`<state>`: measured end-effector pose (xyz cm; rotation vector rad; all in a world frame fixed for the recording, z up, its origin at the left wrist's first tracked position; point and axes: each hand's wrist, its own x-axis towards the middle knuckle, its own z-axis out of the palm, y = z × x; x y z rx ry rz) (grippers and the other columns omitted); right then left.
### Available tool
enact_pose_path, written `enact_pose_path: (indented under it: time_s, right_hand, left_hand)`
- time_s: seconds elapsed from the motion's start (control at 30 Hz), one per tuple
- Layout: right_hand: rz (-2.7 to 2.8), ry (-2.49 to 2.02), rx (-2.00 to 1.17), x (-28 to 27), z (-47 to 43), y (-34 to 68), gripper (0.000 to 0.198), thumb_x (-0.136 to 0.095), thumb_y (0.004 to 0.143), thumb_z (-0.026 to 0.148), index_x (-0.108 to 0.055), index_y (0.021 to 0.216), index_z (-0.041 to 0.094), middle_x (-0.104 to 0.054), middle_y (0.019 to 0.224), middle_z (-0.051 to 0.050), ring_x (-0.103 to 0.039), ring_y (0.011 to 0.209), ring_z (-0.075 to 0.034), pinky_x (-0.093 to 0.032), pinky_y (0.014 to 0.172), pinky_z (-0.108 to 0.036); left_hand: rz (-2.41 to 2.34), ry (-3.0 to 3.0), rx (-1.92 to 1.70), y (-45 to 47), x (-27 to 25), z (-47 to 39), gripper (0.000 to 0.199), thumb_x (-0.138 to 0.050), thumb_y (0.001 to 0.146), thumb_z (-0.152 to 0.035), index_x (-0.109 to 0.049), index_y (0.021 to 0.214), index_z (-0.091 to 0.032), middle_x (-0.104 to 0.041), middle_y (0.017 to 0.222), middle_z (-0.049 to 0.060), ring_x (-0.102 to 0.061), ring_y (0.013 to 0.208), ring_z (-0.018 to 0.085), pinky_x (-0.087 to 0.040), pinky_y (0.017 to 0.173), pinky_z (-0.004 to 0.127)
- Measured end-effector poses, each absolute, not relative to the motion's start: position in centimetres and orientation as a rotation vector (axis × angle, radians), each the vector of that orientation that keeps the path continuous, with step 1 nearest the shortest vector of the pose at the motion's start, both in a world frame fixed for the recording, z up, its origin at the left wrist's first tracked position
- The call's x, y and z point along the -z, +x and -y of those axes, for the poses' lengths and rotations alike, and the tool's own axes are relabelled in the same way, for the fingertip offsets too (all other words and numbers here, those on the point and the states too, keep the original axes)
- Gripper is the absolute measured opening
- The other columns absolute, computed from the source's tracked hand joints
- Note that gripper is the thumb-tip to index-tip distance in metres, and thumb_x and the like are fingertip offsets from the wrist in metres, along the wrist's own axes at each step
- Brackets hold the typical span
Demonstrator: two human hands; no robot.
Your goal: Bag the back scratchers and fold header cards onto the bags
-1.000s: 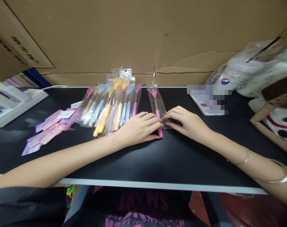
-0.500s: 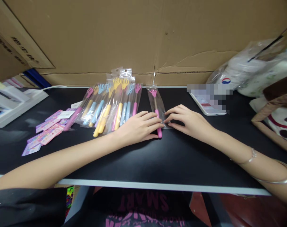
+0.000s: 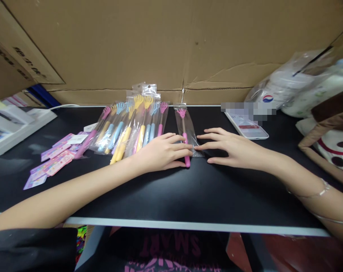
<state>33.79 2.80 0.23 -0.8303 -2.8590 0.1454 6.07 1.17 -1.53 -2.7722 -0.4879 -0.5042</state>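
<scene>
A pink back scratcher (image 3: 184, 126) with a hand-shaped head lies on the black tabletop, its head and rod inside a clear plastic bag (image 3: 191, 132). The lower end of its handle sticks out of the bag. My left hand (image 3: 167, 153) is closed lightly on that handle, fingertips across the top and thumb at its left side. To the right, my right hand (image 3: 225, 147) is open, fingers spread, its fingertips beside the bag's lower right edge. I cannot tell whether they touch the plastic. Several bagged back scratchers (image 3: 127, 128) in yellow, blue and pink lie left of my left hand.
Colourful printed cards (image 3: 56, 160) lie at the left, near a white power strip (image 3: 24, 130). A phone (image 3: 246, 122) rests at the back right, with a bagged cup (image 3: 284, 88) and a brown-handled bag (image 3: 329, 132) beyond it. Cardboard (image 3: 126, 45) stands along the back.
My right hand has pulled slightly back from the bag's edge, and its fingers have spread wider. My left hand stays on the pink handle. The whole view has shifted slightly.
</scene>
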Motion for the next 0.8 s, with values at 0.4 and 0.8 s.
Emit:
enact_pose_path:
  time_s: [0.4,0.8]
  right_hand:
    - [2.850,-0.767,-0.412,-0.5,-2.0,32.4,0.037,-0.055,0.094,0.041,-0.065,0.124,0.021,-0.066,0.120,-0.011,-0.056,0.116,-0.025,-0.050,0.096,-0.042]
    - [2.921,-0.842,-0.645,-1.2,-1.8,33.1,0.046,-0.050,0.097,0.043,-0.056,0.140,0.029,-0.054,0.141,-0.010,-0.046,0.133,-0.027,-0.040,0.110,-0.049]
  left_hand:
    - [0.540,-2.783,0.530,6.0,2.1,-1.3,0.036,-0.046,0.101,-0.044,-0.065,0.114,-0.017,-0.072,0.114,0.005,-0.064,0.104,0.019,-0.050,0.084,0.032]
    - [0.558,-2.794,0.501,6.1,1.9,-1.1,0.035,-0.048,0.100,-0.044,-0.066,0.112,-0.016,-0.071,0.119,0.006,-0.063,0.106,0.020,-0.051,0.087,0.032]
